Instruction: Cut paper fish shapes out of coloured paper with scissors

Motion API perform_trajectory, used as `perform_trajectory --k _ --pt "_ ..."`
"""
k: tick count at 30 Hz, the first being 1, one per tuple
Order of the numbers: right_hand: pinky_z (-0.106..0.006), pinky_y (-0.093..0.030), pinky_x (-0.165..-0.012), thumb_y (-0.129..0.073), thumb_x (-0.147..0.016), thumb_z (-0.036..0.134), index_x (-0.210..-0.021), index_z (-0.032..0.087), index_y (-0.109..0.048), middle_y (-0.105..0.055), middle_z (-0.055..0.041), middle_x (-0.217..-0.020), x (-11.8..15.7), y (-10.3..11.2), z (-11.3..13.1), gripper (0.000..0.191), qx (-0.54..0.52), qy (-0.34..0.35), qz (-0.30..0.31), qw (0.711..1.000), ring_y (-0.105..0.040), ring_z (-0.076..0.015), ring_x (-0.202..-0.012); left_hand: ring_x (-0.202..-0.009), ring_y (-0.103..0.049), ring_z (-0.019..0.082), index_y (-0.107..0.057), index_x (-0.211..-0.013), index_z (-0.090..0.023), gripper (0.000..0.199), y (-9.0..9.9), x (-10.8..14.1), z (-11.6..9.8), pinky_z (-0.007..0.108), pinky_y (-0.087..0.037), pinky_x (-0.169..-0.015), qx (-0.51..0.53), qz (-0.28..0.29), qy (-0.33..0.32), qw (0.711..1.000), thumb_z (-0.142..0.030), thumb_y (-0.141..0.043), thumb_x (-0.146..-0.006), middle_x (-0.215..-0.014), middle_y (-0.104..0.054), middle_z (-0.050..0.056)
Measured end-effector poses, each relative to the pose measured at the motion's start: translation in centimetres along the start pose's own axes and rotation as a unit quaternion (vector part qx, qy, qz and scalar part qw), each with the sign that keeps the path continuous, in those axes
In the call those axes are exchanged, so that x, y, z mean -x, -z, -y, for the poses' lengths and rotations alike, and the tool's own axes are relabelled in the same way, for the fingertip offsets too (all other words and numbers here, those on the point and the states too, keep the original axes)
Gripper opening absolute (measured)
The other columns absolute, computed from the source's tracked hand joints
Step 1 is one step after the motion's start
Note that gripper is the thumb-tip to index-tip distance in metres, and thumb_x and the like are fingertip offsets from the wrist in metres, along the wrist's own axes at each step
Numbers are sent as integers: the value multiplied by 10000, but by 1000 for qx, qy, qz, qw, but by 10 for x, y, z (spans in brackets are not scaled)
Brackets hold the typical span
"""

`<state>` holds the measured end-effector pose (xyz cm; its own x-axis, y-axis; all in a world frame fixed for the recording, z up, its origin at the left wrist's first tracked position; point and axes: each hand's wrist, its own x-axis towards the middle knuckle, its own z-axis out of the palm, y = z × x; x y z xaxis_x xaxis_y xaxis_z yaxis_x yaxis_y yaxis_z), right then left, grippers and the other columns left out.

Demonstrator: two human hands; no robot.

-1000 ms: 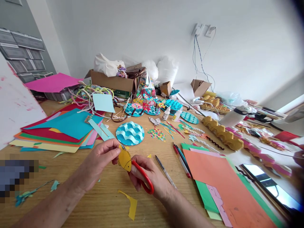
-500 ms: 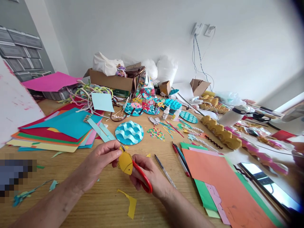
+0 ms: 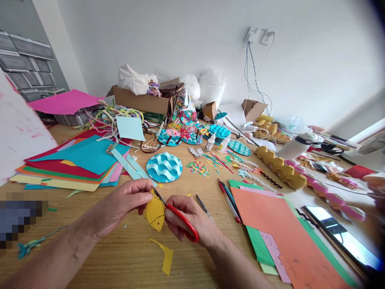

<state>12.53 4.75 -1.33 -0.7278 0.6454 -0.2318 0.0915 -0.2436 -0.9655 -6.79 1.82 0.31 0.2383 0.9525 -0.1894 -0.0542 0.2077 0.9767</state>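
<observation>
At your left side stands a white board (image 3: 24, 124) with pink marks, and beside it lies a stack of coloured paper (image 3: 87, 154) on the surface (image 3: 129, 261). Near the right corner of this stack there are pale blue strips (image 3: 122, 163).

Next comes your left hand (image 3: 124, 202), whose thumb and fingers are pinching the tail end of a yellow paper fish (image 3: 155, 212). The fish is held above the surface, between your two hands, and its head with a drawn eye points down towards you. Behind it lies a round blue disc (image 3: 164, 166) with wavy bands; in front of it lies a yellow scrap (image 3: 168, 259) (narrow at one end, wide at the other).

The scissors (image 3: 183, 222) have their blades along the right edge of the fish, with the tips close to your left fingers. Your right hand (image 3: 194, 218) is closed around the red handles; how its lower fingers sit inside them, I cannot tell. Just beyond this hand lies a pen (image 3: 203, 204), then more pens (image 3: 230, 200), an orange sheet (image 3: 270, 220) over green paper, and finally a phone (image 3: 339, 237).
</observation>
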Motion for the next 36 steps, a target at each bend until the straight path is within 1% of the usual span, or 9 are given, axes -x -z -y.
perform_trajectory --k 11,19,24,27,32,34,36 --pt "-134 -214 -289 -672 -728 519 -627 186 -450 -465 84 -443 1 -4 3 413 11 -9 -20 1000 -369 -32 -322 -602 -385 110 -573 -662 -194 159 0 0 0 211 -356 -565 -6 2 -4 1000 -322 -590 -755 -627 -500 -48" --pt "-130 -204 -272 -676 -742 487 -629 187 -454 -436 98 -430 1 -4 4 389 13 -9 -13 1000 -339 -26 -304 -589 -392 116 -569 -661 -200 160 2 -1 -1 218 -357 -554 -16 -1 1 1000 -342 -606 -725 -609 -498 -49" --pt "-130 -227 -283 -690 -743 448 -655 180 -477 -438 98 -438 0 -1 0 354 32 -5 -9 999 -357 -30 -318 -594 -413 123 -564 -662 -204 156 7 1 -1 226 -362 -558 -42 22 16 999 -339 -599 -731 -614 -510 -44" --pt "-136 -233 -285 -699 -730 454 -667 179 -486 -434 102 -432 -1 2 -2 353 41 5 1 999 -353 -35 -318 -584 -400 118 -552 -642 -203 154 8 2 -5 220 -350 -546 -55 19 17 998 -325 -608 -719 -602 -486 -51" --pt "-166 -216 -316 -627 -746 569 -659 188 -465 -444 89 -423 -3 5 -1 423 24 37 0 999 -343 -46 -322 -562 -389 113 -538 -627 -200 168 10 1 -8 225 -335 -529 -69 4 3 998 -318 -606 -725 -589 -477 -50" --pt "-176 -233 -353 -612 -746 592 -675 188 -460 -454 81 -446 -3 5 1 437 20 51 -2 998 -365 -54 -355 -563 -406 112 -548 -650 -196 163 12 -1 -6 230 -343 -536 -70 -6 -2 998 -325 -608 -731 -598 -499 -44" --pt "-185 -278 -402 -642 -723 581 -718 185 -466 -492 67 -519 -4 5 2 433 14 64 -18 998 -405 -65 -418 -570 -426 112 -555 -672 -192 162 11 -3 -5 236 -355 -548 -70 -23 -10 997 -331 -609 -736 -616 -518 -40"
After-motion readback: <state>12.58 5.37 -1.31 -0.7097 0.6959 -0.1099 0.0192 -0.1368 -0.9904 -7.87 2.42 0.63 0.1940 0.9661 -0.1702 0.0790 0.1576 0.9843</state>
